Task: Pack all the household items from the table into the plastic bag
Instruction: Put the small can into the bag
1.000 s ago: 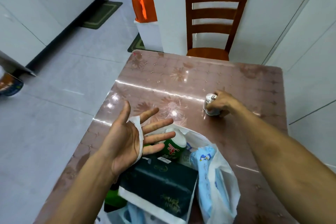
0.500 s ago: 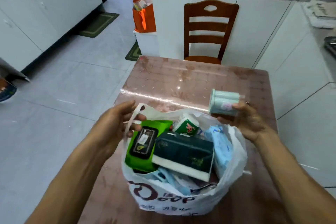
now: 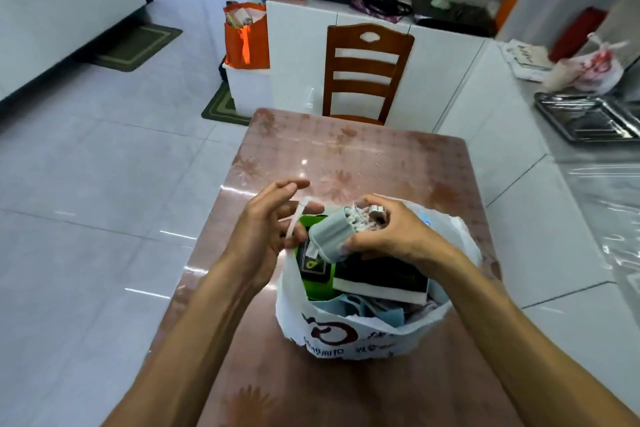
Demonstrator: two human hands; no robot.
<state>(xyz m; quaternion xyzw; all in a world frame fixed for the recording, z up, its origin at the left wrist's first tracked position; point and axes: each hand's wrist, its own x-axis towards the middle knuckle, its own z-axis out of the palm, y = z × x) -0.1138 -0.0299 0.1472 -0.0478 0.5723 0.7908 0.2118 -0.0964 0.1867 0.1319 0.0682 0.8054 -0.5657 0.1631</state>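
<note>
A white plastic bag [image 3: 349, 333] with red print stands on the near half of the pink table [image 3: 363, 156], its mouth open upward. The left hand [image 3: 266, 232] is at the bag's left rim, its fingers loosely curled around the thin white handle [image 3: 298, 218], which runs up between them — the index finger points out straight over the table. The right hand [image 3: 391, 232] is over the bag's mouth and grips a pale green tub [image 3: 332, 236], tilted so its base points down and left, toward the left hand. The thumb presses the tub's lower side and the fingers wrap over its upper end, where small white pieces show; what they are is too blurred to tell.

Inside the bag lie a green pack [image 3: 313, 263] with a black label against the left wall, a dark box [image 3: 381, 276] with a white edge in the middle, and light blue packets [image 3: 374, 310] at the near side.

Beyond the table stands a wooden chair [image 3: 367, 73] against white cabinets. An orange bag [image 3: 247, 35] sits on a white box to the chair's left — a metal tray [image 3: 588, 120] lies on the counter to the right.
</note>
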